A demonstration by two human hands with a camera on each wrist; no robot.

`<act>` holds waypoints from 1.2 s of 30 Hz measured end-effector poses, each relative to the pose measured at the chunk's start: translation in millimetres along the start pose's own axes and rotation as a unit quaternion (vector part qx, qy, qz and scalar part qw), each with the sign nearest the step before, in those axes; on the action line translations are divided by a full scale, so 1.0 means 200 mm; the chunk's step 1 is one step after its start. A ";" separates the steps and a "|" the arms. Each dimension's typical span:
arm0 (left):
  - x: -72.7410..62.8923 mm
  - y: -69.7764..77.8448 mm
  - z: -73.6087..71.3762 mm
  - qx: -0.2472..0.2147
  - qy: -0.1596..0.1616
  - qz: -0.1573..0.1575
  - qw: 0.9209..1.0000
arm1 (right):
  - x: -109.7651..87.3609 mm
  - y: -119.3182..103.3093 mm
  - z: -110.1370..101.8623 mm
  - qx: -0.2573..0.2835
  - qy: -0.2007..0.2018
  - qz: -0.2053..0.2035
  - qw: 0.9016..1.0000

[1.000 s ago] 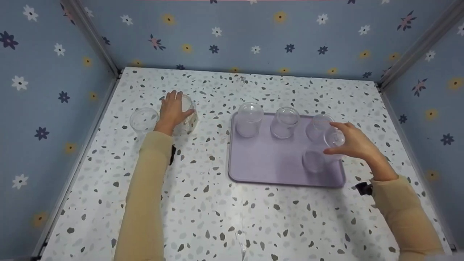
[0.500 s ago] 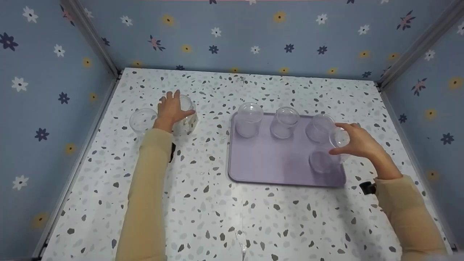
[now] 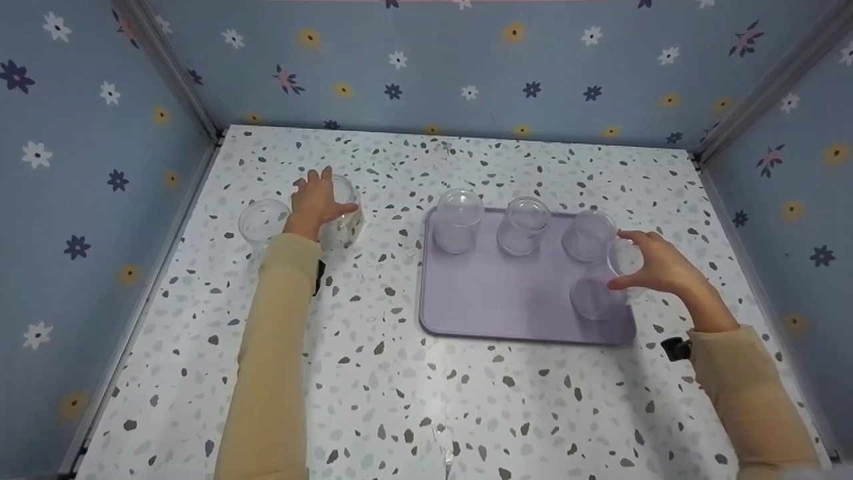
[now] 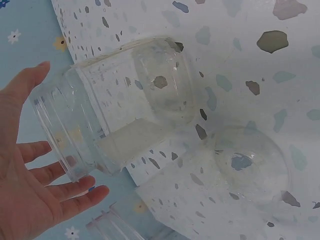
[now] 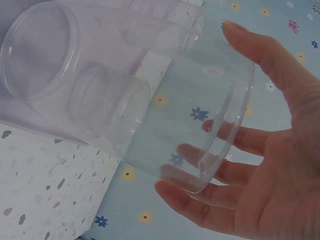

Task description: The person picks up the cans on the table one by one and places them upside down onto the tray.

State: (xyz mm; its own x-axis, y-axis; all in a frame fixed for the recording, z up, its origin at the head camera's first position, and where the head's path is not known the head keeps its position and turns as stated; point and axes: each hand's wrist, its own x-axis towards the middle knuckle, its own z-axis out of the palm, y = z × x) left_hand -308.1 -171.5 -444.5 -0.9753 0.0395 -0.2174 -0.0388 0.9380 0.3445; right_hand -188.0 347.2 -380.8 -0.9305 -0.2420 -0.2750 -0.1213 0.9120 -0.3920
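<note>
My left hand reaches round the top of a clear jar on the left of the table, thumb across its front. In the left wrist view my fingers are spread and fairly straight beside the jar's top, and the thumb tip stands slightly off it. To its left is another clear cup, partly behind my wrist. At the right, my right hand holds a tall clear cup between thumb and curled fingers. Its wide round end faces the purple tray's front right corner.
Along the tray's back stand a clear cup at the left, a second cup in the middle and a third cup at the right. The speckled table is bounded by flowered walls at back and sides.
My right hand has shifted slightly to the right together with the cup it holds. The left hand's fingers have drawn a little to the left, while the jar has stayed in place.
</note>
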 end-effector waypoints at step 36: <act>-0.08 0.05 0.02 -0.025 0.109 0.005 0.994 | -0.02 -0.10 -0.01 0.037 0.059 -0.041 0.997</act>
State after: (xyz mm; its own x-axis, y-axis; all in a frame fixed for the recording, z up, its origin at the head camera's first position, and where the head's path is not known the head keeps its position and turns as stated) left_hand -291.9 -160.6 -441.8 -0.9994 -0.0322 -0.0120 -0.0343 0.9194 0.3919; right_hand -181.5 330.3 -370.7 -0.9532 -0.2696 -0.1368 -0.1761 0.8631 -0.4734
